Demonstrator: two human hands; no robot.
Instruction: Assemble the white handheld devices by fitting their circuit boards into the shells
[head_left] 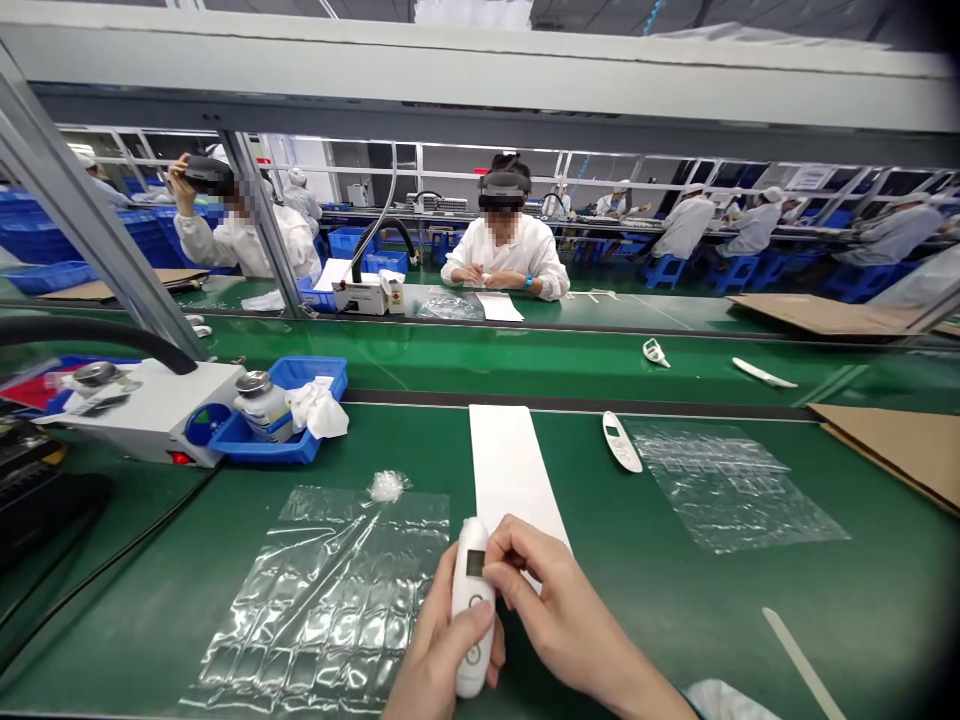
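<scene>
Surface: green tabletop (675, 600), smooth and slightly glossy, with a dark belt strip running from 9 to 3 o'clock behind it.
Room: assembly hall; a grey metal frame (480, 70) spans the top, and people in white coats sit at further green benches beyond, one (506, 250) directly at 12 o'clock.
Device: white handheld device (471, 615) with a small dark screen and round buttons, at 6 o'clock near the lower edge, raised off the tabletop.
Axis: long axis runs from 6 to 12 o'clock; screen end points to 12, face turned up toward the camera.
Left hand: left hand (435, 650) clamped around the device's lower half, thumb across its face.
Right hand: right hand (559, 610) touching the device's upper right side, fingertips (499, 560) pinched beside the screen; the two hands lie together.
Paper: white strip (510, 465) at 12 o'clock of the device, its near end hidden behind the hands.
Film: clear sheet (322, 600) at 9 o'clock; a second (727, 485) at 2 o'clock.
Shell: white part (622, 441) between strip and second sheet.
Bin: blue tray (281, 415) at 10 o'clock, holding a bottle (261, 403) and white cloth.
</scene>
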